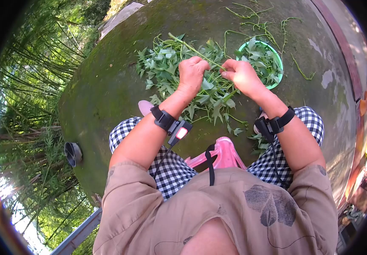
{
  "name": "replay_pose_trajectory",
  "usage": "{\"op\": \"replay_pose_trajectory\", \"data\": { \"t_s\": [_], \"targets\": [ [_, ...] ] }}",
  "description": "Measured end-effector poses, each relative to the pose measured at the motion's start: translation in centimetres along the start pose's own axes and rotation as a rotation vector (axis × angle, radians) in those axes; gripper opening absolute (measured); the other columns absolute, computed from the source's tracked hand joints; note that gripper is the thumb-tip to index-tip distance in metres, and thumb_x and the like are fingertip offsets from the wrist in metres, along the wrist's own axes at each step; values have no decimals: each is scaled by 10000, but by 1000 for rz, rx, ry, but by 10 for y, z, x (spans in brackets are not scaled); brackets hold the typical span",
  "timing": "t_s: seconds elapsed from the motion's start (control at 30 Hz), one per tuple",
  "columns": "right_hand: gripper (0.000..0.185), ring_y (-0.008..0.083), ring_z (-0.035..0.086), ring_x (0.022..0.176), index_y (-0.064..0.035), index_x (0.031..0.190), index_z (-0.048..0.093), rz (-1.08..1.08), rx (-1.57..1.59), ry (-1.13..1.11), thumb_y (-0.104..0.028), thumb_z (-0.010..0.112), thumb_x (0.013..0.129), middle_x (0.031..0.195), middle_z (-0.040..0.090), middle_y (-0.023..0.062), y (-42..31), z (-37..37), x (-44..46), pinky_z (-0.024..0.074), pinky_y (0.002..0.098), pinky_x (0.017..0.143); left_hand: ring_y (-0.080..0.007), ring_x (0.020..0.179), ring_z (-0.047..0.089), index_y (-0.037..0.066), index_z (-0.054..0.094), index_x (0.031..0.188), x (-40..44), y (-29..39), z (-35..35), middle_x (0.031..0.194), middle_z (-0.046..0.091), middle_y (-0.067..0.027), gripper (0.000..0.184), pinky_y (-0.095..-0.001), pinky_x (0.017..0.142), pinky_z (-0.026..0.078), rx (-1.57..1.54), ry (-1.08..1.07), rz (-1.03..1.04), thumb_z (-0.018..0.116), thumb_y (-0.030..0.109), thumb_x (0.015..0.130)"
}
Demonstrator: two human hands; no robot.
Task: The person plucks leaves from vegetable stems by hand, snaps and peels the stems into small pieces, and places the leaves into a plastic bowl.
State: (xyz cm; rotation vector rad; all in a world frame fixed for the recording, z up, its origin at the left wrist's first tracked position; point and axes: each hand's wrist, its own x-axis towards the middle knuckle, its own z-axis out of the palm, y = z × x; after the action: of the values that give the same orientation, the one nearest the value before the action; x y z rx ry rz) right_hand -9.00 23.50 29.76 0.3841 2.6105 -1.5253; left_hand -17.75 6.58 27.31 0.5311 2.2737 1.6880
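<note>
My left hand (193, 73) is closed around a long green leafy stem (184, 44), whose upper end sticks out toward the top left. Close by on the right, my right hand (244, 76) pinches the same stem near its other end. Beneath both hands a loose pile of leafy green stems (162, 63) is spread on the ground. Just beyond my right hand is a round bowl or basket with a bright green rim (282, 67), filled with picked leaves (258, 59). My fingertips partly cover the stem where they grip it.
Several thin bare stems (260, 28) lie scattered around the basket's far side. A pink plastic stool (226, 152) shows between my knees. On the left, a dark pot (73, 154) rests at the mossy concrete's (103, 97) edge, beside dense greenery (30, 85).
</note>
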Motion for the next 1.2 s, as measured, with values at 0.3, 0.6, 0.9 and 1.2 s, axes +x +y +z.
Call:
{"op": "replay_pose_trajectory", "data": {
  "t_s": [0.3,0.6,0.9,1.2],
  "targets": [
    [251,317,648,852,-86,990,689,80,-93,97,-247,676,797,867,686,147,5,3,-3,484,423,748,-96,509,454,39,606,958,17,1,-19,724,526,-7,123,-249,403,317,-603,119,-453,528,130,931],
    [254,332,647,869,-84,978,701,264,-140,190,-255,678,791,857,690,147,53,-19,7,479,425,766,-291,793,626,58,494,1093,53,21,-96,856,623,-131,185,-463,748,514,-839,81,-167,411,206,1021],
    [180,102,494,459,19,961,656,289,533,-58,-131,634,863,682,581,22,19,-25,-2,342,241,428,-23,436,368,48,648,1093,10,31,-25,682,546,41,251,-193,384,258,-187,-171,-398,679,149,865],
    [250,147,603,632,13,929,642,120,207,59,-168,739,787,777,644,110,6,-9,2,441,276,509,-64,451,447,-4,668,935,-12,20,14,717,647,-55,161,-204,371,285,-511,-254,-516,645,131,850]
  ]
}}
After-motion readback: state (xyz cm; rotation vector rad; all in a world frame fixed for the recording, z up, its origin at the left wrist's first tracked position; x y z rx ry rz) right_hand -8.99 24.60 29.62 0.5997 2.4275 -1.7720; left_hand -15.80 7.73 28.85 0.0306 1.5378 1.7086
